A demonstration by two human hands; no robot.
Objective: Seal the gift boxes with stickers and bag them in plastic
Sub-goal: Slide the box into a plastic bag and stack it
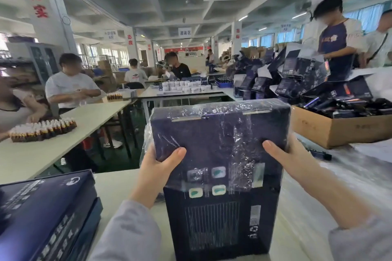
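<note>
While the left hand (157, 167) and right hand (282, 154) grip its two long edges, thumbs pressed flat on the front face, the dark navy gift box (216, 218) stands upright over the white table (118, 186). It is a flat, matte cardboard rectangle printed with four small pale icons and a block of fine lines. A crinkled, glossy clear plastic bag (222, 124) sheathes its upper part, its mouth ending between the two rows of icons. To the left lies a stack of matching boxes (42, 218); to the right are loose plastic sheets (360, 167) and an open brown carton (339, 131). A strip of tabletop shows between stack and box.
</note>
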